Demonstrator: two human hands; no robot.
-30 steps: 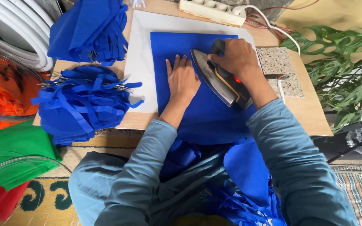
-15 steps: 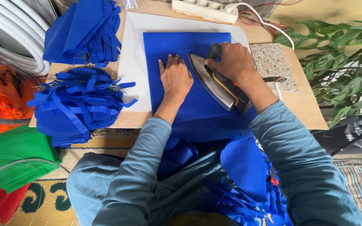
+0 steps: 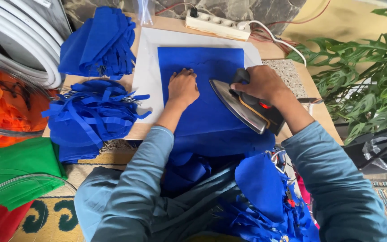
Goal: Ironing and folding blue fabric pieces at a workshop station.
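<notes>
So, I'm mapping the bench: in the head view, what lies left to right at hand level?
Orange fabric → blue strips pile → left hand → iron → right hand → green plant.

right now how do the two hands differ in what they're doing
The left hand lies flat, palm down, fingers spread on the blue fabric sheet; the right hand is curled around the handle of the clothes iron. The left hand holds nothing; the right hand grips the iron tilted, its soleplate lifted on one side. Both reach out over the same blue sheet, in grey-blue sleeves.
</notes>
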